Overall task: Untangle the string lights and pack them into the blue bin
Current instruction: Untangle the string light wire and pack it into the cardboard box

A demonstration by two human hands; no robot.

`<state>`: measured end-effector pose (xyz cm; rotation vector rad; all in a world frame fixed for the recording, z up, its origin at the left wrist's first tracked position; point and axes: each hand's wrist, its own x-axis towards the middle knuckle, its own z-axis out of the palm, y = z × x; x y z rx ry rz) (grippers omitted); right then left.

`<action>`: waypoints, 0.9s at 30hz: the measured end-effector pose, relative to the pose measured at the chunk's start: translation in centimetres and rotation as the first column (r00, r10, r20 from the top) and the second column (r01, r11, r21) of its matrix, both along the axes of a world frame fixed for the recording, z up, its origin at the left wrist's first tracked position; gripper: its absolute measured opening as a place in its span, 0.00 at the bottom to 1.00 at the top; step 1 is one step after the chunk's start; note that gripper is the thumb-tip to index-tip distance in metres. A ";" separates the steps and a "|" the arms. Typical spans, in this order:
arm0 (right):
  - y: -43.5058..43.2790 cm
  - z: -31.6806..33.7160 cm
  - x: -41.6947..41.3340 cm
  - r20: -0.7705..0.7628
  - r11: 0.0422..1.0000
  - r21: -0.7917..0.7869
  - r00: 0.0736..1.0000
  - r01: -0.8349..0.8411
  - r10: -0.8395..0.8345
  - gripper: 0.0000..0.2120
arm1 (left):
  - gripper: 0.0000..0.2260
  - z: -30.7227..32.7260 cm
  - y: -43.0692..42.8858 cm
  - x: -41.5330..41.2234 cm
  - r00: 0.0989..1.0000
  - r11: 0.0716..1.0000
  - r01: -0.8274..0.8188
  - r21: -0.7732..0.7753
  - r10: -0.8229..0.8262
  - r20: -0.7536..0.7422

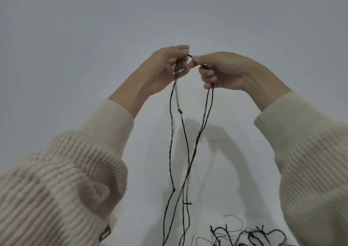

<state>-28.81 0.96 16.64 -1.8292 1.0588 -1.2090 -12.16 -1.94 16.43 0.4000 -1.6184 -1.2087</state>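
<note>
You had both hands raised above the white surface. Your left hand curled its fingers round several strands of the string lights. Your right hand pinched the dark wire between thumb and forefinger, the other fingers folded over it. The strands hung slack from both hands to a tangle at the surface's near edge, to your right. The blue bin was out of view. The wire looked light, thin and limp, likely to snag on its small bulbs, so gripping the cord beside a bulb, not on it, seemed wisest.

Dim, soft; slight blur; edges warped
</note>
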 end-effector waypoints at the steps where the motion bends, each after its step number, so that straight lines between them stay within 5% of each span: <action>1: -0.1 0.2 0.1 0.013 1.000 -0.020 1.000 -0.018 0.019 0.08 | 0.02 -0.1 0.2 -0.3 0.999 1.000 0.012 -0.003 -0.012 -0.037; 5: -0.4 0.6 0.7 0.101 0.995 -0.089 0.993 -0.055 0.064 0.06 | 0.10 -2.8 0.4 -2.3 0.993 0.999 0.047 -0.028 -0.043 0.114; 9: -0.5 0.6 0.3 0.323 0.995 -0.099 0.945 -0.016 0.047 0.09 | 0.11 -7.2 0.5 -3.5 0.938 0.974 0.168 0.154 -0.206 0.278; 14: -1.1 -0.1 -3.5 0.739 0.990 -0.075 0.673 0.119 -0.024 0.13 | 0.09 -9.4 -1.9 -0.3 0.783 0.993 -0.029 0.114 -0.048 0.620; 22: -3.6 -8.0 -10.0 0.940 0.931 0.191 0.215 0.312 -0.265 0.15 | 0.08 -8.3 -3.1 3.1 0.665 0.972 -0.221 -0.084 0.213 0.715; 27: -5.2 -15.3 -11.2 0.848 0.862 0.404 0.229 0.306 -0.478 0.15 | 0.08 -7.2 -2.9 2.8 0.862 0.971 -0.238 0.002 0.211 0.462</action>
